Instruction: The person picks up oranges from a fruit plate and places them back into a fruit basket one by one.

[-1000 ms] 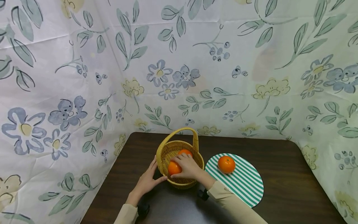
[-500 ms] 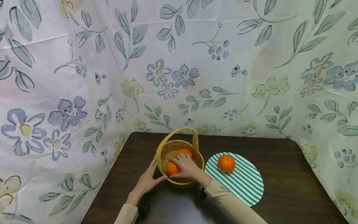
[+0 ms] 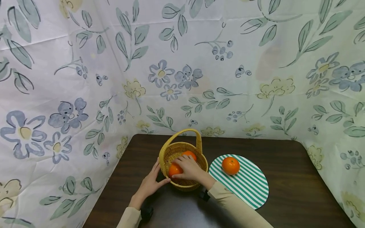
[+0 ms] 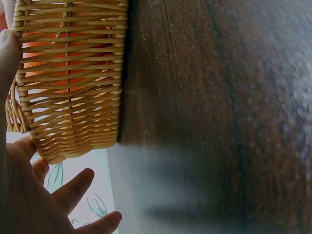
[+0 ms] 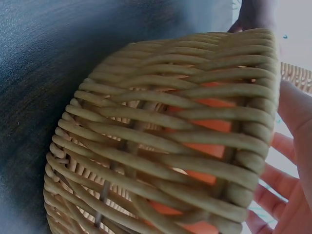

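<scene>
A yellow wicker basket (image 3: 186, 185) with a tall handle stands on the dark table. My left hand (image 3: 149, 183) rests against its left side, fingers spread, thumb at the near rim. In the left wrist view two fingers of this hand (image 4: 53, 200) reach past the weave. Inside the basket, my right hand (image 3: 189, 169) holds an orange (image 3: 175, 171) between fingers and thumb, partly covering it. Behind those fingers sits another orange (image 3: 189, 154). Through the gaps of the weave, orange skin (image 5: 204, 139) shows in the right wrist view.
Right of the basket, a green-and-white striped round mat (image 3: 253, 183) lies on the table (image 3: 296, 177), with one orange (image 3: 230, 166) on it. Floral cloth (image 3: 216, 69) hangs behind the table and along both sides.
In the basket, the nearer orange and my right hand have shifted slightly left. My left hand stays against the basket. The whole head view has drifted a little.
</scene>
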{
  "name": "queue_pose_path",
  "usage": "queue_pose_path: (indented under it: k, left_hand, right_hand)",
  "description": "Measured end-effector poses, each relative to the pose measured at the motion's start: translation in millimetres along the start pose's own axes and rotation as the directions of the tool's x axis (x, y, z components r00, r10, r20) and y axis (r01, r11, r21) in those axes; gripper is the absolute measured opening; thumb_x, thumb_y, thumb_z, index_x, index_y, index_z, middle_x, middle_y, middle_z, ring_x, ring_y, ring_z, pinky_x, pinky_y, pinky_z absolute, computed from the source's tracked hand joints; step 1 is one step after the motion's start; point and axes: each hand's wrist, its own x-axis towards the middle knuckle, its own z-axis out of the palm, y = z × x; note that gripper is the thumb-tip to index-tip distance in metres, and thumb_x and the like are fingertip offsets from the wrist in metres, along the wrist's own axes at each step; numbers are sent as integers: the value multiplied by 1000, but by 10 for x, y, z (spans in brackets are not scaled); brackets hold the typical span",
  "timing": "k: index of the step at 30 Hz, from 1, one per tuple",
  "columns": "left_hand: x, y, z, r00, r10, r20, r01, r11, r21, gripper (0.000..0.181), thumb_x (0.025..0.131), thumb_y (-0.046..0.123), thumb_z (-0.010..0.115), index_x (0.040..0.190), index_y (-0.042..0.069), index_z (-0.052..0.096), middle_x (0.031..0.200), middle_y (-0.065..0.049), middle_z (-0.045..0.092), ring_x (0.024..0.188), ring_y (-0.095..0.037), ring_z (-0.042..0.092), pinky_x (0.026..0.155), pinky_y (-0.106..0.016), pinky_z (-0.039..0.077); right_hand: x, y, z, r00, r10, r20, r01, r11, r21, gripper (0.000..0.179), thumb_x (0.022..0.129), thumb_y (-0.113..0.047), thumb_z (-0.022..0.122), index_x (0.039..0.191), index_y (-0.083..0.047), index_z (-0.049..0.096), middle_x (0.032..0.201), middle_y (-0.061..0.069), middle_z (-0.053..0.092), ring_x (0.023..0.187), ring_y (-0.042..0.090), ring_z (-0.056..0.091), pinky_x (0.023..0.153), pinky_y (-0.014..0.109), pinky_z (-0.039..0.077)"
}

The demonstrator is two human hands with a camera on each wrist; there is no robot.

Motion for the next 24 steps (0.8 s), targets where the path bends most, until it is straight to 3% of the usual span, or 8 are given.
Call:
queue_pose_path:
  k: [15, 24]
  left_hand:
    - [-11, 6, -14, 1000, -10, 5, 10, 1000, -9, 87, 79, 63, 58, 147, 41, 8, 157, 3, 3, 126, -38, 42, 89, -65, 38]
    - [-6, -9, -6, 1000, -15, 17, 15, 1000, 0, 87, 79, 65, 56, 147, 43, 6, 157, 7, 0, 127, -37, 41, 90, -64, 38]
  right_hand:
    - [-65, 28, -72, 999, 13, -30, -12, 999, 29, 58, 81, -56, 62, 129, -24, 54, 125, -3, 55, 116, 21, 46, 96, 44, 35]
    - [-169, 87, -91, 997, 26, -71, -20, 997, 80, 56, 81, -54, 63, 127, -23, 56, 124, -2, 54, 114, 20, 47, 88, 40, 37]
